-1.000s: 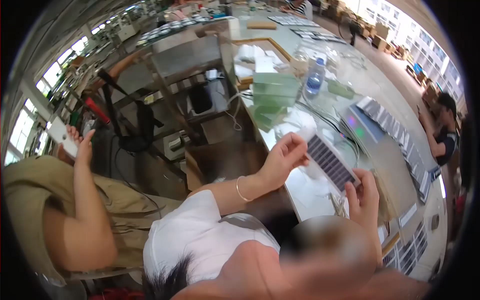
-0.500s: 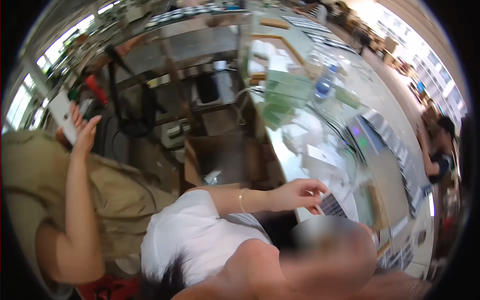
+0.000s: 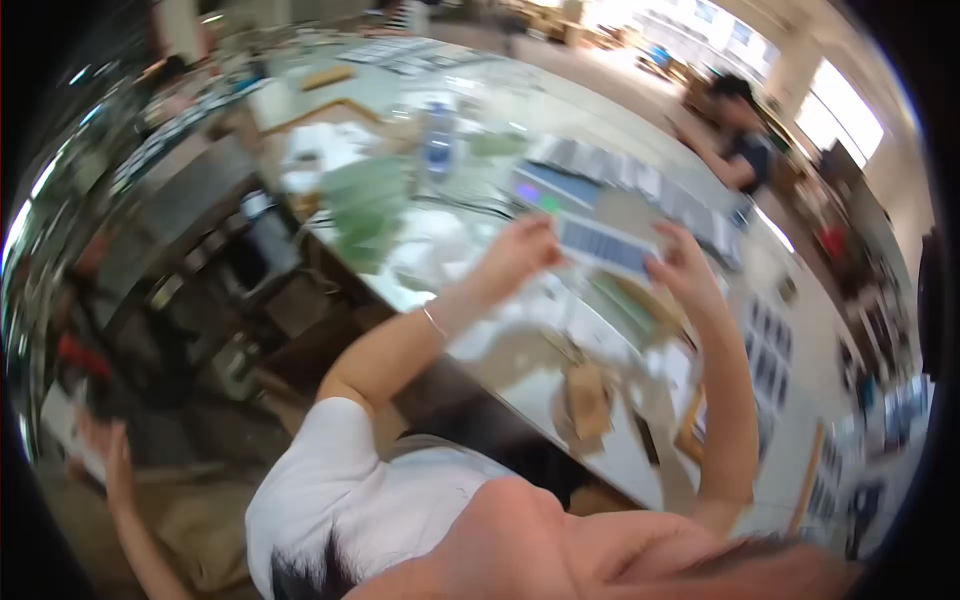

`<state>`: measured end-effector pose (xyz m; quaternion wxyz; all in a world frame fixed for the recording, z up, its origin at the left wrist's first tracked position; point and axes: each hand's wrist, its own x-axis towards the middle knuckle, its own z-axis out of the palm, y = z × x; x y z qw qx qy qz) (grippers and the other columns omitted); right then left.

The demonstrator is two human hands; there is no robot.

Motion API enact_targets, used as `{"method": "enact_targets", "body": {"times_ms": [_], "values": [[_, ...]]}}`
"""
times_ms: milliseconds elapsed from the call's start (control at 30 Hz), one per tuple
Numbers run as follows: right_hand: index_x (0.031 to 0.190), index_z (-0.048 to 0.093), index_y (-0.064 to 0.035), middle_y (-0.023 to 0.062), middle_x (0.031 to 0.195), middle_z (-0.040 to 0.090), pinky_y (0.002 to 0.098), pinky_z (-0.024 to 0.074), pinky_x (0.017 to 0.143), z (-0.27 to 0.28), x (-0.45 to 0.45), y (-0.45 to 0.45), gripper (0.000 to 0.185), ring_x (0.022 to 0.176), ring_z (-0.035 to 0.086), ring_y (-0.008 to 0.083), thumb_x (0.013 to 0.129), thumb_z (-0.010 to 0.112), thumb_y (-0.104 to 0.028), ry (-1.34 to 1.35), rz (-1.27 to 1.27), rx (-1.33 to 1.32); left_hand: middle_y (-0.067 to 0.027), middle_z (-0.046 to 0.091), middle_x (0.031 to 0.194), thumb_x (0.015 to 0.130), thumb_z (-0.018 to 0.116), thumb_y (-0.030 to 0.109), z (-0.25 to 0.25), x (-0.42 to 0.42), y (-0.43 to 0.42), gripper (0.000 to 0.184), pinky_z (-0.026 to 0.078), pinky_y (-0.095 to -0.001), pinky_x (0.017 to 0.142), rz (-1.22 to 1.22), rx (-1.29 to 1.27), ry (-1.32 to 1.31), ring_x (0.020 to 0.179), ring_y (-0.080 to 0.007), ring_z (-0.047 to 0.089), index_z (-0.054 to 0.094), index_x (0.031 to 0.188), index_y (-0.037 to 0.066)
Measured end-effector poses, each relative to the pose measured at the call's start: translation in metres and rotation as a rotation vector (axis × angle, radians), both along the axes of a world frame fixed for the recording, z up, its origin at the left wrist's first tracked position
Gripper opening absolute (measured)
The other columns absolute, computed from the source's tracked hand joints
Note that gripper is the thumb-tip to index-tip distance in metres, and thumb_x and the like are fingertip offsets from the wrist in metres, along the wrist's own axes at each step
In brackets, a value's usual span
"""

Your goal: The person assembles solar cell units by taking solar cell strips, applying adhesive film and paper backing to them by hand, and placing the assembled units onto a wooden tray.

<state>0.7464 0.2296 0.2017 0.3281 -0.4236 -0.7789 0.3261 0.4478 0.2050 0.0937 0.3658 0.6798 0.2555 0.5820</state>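
Observation:
Both of my hands hold a small solar panel (image 3: 607, 247), a strip of dark cells with white lines and a pale border, above the table. My left hand (image 3: 525, 252), with a thin bracelet at its wrist, pinches the panel's left end. At its right end my right hand (image 3: 685, 265) grips the edge between thumb and fingers. Behind the panel, on the table, lies a blue-grey box-like device (image 3: 555, 187) with purple and green lights. Motion blur softens the panel's details.
A plastic bottle (image 3: 438, 140) stands near green sheets (image 3: 365, 205). A brown piece (image 3: 588, 400) lies on the near table (image 3: 520, 385). Dark panels (image 3: 770, 350) lie to the right. One person (image 3: 740, 135) is across the table; another person's hand (image 3: 108, 450) holds a white object at left.
My view has swung right. The panel has been raised from low over the table and is now held out in front. My right hand, hidden before, now grips its other end.

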Motion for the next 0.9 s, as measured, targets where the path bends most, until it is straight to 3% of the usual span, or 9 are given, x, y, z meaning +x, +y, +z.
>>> {"method": "enact_targets", "body": {"times_ms": [33,100,133,300,367,433,467,600,900], "values": [[0.141,0.051,-0.0076,-0.0021,0.077,0.051,0.0249,0.0395,0.058,0.005,-0.004,-0.030,0.053,0.067,0.051,0.0076,0.092,0.071,-0.008,0.007,0.009,0.051,-0.0094,0.066,0.114,0.099,0.068,0.009,0.017,0.005,-0.033,0.045,0.059,-0.0391,0.096,-0.095,-0.611,-0.487,0.104,-0.0240,0.070,0.053,0.140,0.001],[0.143,0.049,-0.0089,-0.0005,0.079,0.051,0.0238,0.0373,0.057,-0.010,-0.005,-0.072,0.053,0.064,0.048,0.0073,0.093,0.067,-0.001,0.022,-0.003,0.131,-0.0071,0.061,0.107,0.100,0.065,0.006,-0.002,-0.007,-0.066,0.048,0.060,-0.0384,0.092,-0.214,-0.474,-0.425,0.102,-0.0281,0.073,0.049,0.144,-0.002],[0.141,0.049,-0.0069,0.0020,0.083,0.053,0.0238,0.0415,0.062,-0.008,-0.013,-0.101,0.051,0.067,0.049,0.0092,0.093,0.066,0.001,0.005,-0.046,0.127,-0.0093,0.063,0.107,0.102,0.064,0.011,0.008,-0.008,-0.090,0.044,0.060,-0.0324,0.088,-0.176,-0.496,-0.378,0.100,-0.0256,0.074,0.051,0.140,-0.005],[0.134,0.052,-0.0035,0.0082,0.113,0.051,0.0242,0.0450,0.086,-0.026,-0.024,-0.155,0.042,0.095,0.053,0.0123,0.095,0.062,0.006,0.181,-0.089,0.075,-0.0028,0.064,0.111,0.102,0.061,0.006,0.001,-0.015,-0.129,0.031,0.060,-0.0324,0.091,-0.171,-0.440,-0.290,0.102,-0.0114,0.065,0.058,0.133,0.002],[0.141,0.047,-0.0061,0.0078,0.115,0.052,0.0269,0.0423,0.091,-0.060,-0.016,-0.132,0.055,0.102,0.053,0.0149,0.091,0.051,0.015,0.283,0.062,0.282,-0.0013,0.062,0.104,0.102,0.063,0.009,0.005,-0.012,-0.139,0.028,0.060,-0.0305,0.087,-0.163,-0.416,-0.289,0.099,-0.0108,0.065,0.059,0.128,0.003],[0.143,0.045,-0.0077,0.0098,0.118,0.054,0.0309,0.0423,0.098,-0.058,-0.036,-0.163,0.057,0.110,0.055,0.0198,0.091,0.049,0.014,0.426,-0.237,0.023,-0.0002,0.062,0.104,0.101,0.064,0.011,0.010,-0.011,-0.149,0.020,0.060,-0.0296,0.084,-0.129,-0.460,-0.265,0.099,-0.0094,0.064,0.060,0.119,0.004],[0.143,0.045,-0.0088,0.0122,0.122,0.055,0.0324,0.0414,0.103,-0.050,-0.047,-0.177,0.056,0.114,0.056,0.0220,0.090,0.051,0.010,0.264,-0.373,0.083,-0.0001,0.062,0.104,0.101,0.065,0.011,0.011,-0.011,-0.151,0.019,0.060,-0.0294,0.083,-0.118,-0.470,-0.245,0.098,-0.0092,0.064,0.060,0.118,0.004],[0.141,0.047,-0.0092,0.0124,0.121,0.056,0.0334,0.0438,0.101,-0.090,-0.004,-0.134,0.053,0.110,0.059,0.0216,0.090,0.055,0.003,0.310,-0.159,-0.064,-0.0005,0.065,0.103,0.100,0.067,0.013,0.011,-0.008,-0.156,0.015,0.060,-0.0273,0.077,-0.094,-0.502,-0.237,0.093,-0.0083,0.064,0.063,0.112,0.004],[0.119,0.041,0.0007,0.0114,0.099,0.055,0.0272,0.0481,0.075,-0.053,0.003,-0.151,0.040,0.085,0.057,0.0180,0.094,0.073,-0.005,0.114,-0.110,0.175,-0.0020,0.066,0.104,0.101,0.067,0.013,0.013,0.001,-0.159,0.016,0.061,-0.0266,0.073,-0.084,-0.447,-0.275,0.092,-0.0087,0.064,0.064,0.111,0.001]]}}
